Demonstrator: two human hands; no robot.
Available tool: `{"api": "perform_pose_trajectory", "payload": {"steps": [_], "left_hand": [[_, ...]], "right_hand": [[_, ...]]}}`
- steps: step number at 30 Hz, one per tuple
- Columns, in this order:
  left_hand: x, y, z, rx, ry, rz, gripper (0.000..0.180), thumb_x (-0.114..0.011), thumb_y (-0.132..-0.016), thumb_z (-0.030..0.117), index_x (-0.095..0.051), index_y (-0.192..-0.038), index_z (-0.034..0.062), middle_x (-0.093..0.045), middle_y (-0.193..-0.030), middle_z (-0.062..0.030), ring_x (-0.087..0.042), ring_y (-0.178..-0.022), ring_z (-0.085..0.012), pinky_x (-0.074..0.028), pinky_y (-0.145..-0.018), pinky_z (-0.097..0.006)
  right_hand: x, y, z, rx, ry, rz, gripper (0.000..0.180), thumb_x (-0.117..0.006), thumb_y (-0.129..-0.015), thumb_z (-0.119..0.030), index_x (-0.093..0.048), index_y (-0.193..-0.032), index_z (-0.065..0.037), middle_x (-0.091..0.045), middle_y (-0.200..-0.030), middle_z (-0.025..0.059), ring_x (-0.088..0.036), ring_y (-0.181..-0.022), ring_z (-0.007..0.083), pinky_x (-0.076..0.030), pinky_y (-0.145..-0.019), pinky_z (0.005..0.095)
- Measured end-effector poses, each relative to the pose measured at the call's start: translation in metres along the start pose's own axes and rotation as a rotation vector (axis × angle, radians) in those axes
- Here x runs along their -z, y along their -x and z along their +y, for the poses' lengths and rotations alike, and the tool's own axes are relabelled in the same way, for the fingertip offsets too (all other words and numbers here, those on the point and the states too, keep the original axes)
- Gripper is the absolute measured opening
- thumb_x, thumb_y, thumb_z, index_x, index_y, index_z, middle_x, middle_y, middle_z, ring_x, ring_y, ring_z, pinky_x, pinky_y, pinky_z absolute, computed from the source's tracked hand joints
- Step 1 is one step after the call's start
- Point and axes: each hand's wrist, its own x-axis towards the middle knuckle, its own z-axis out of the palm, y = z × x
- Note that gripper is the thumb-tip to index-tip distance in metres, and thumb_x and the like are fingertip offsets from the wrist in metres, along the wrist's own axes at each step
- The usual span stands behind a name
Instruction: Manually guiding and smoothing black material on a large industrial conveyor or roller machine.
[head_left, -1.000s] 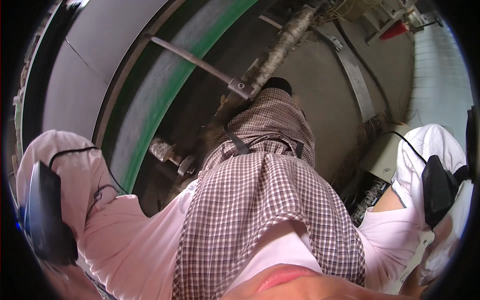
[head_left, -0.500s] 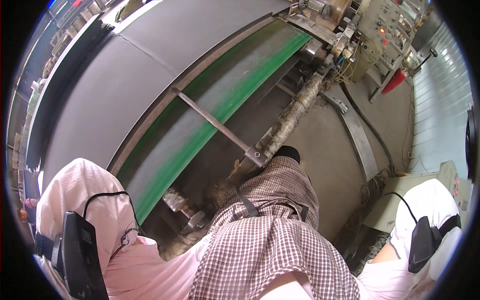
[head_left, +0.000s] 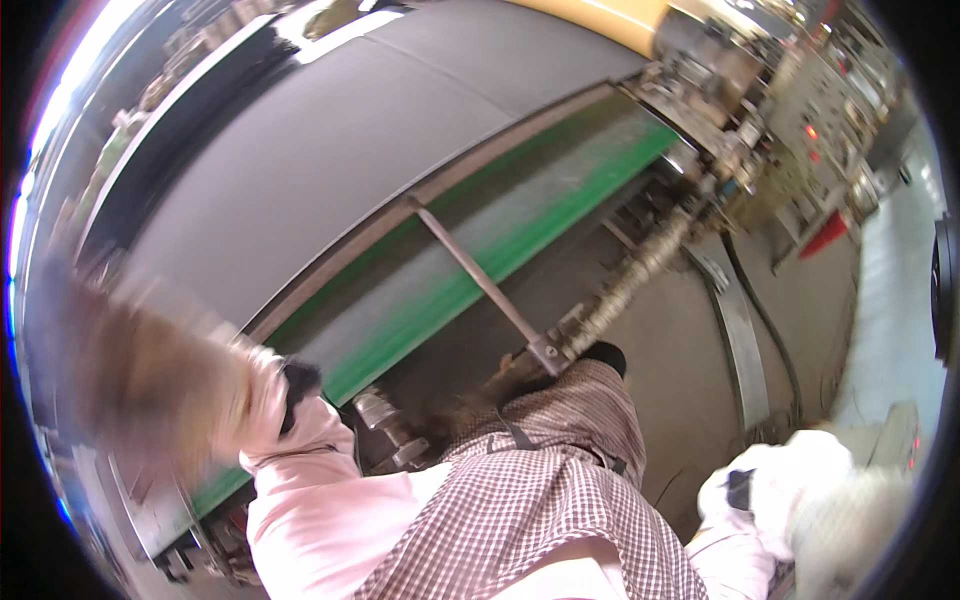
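Observation:
My left hand (head_left: 165, 375) is smeared by motion at the left, in front of the lower end of a wide grey sheet (head_left: 330, 130). Its fingers cannot be made out, nor whether it holds anything. Around that wrist sits a black strap (head_left: 298, 395) over a pale pink sleeve. At the lower right my right hand (head_left: 850, 525) shows as a blurred white shape, apparently gloved, its fingers indistinct. A black strap (head_left: 738, 490) lies on the white cuff there. Below the sheet's edge runs a green-bordered belt (head_left: 470, 275), crossed by a metal bar (head_left: 480, 280).
A wrapped roller bar (head_left: 635, 275) runs close in front of my checked apron (head_left: 540, 500). A yellow roller (head_left: 600, 20) lies at the far end. Machine parts and a control panel (head_left: 815, 130) with red lights stand at the upper right. A metal strip (head_left: 735, 345) and a black cable (head_left: 765, 315) lie on the floor.
The view has turned, and the yellow roller has come into sight at the top. Both arms have changed position: the left now reaches out over the machine's left end, the right is lower.

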Motion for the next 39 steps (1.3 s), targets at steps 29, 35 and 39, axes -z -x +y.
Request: {"api": "perform_pose_trajectory", "payload": {"steps": [29,35,39], "left_hand": [[0.183,0.233,-0.138,1.404,-1.685,-1.178,0.056,-0.043,-0.089,0.06,-0.061,-0.123,0.0198,-0.057,-0.124,-0.0147,-0.05,-0.116,-0.0376,-0.041,-0.099,-0.047],[0.108,0.251,-0.178,1.338,-1.558,-1.301,0.057,-0.038,-0.09,0.06,-0.061,-0.124,0.0201,-0.057,-0.124,-0.0151,-0.051,-0.115,-0.0373,-0.04,-0.1,-0.046],[0.058,0.264,-0.205,1.34,-1.421,-1.359,0.057,-0.037,-0.091,0.059,-0.061,-0.124,0.0193,-0.057,-0.125,-0.0147,-0.051,-0.115,-0.0363,-0.039,-0.101,-0.044]], "right_hand": [[-0.144,0.356,0.03,-1.033,0.249,-0.546,0.014,-0.063,-0.08,-0.017,-0.058,-0.079,-0.004,-0.059,-0.073,0.0173,-0.056,-0.071,0.0375,-0.044,-0.066,0.0474],[-0.142,0.356,0.03,-1.034,0.252,-0.552,0.015,-0.063,-0.079,-0.019,-0.057,-0.079,-0.005,-0.06,-0.073,0.0157,-0.057,-0.072,0.0366,-0.045,-0.067,0.0483],[-0.144,0.358,0.031,-1.028,0.247,-0.551,0.014,-0.063,-0.078,-0.018,-0.057,-0.079,-0.005,-0.059,-0.072,0.016,-0.057,-0.071,0.0371,-0.045,-0.066,0.0484]]}}
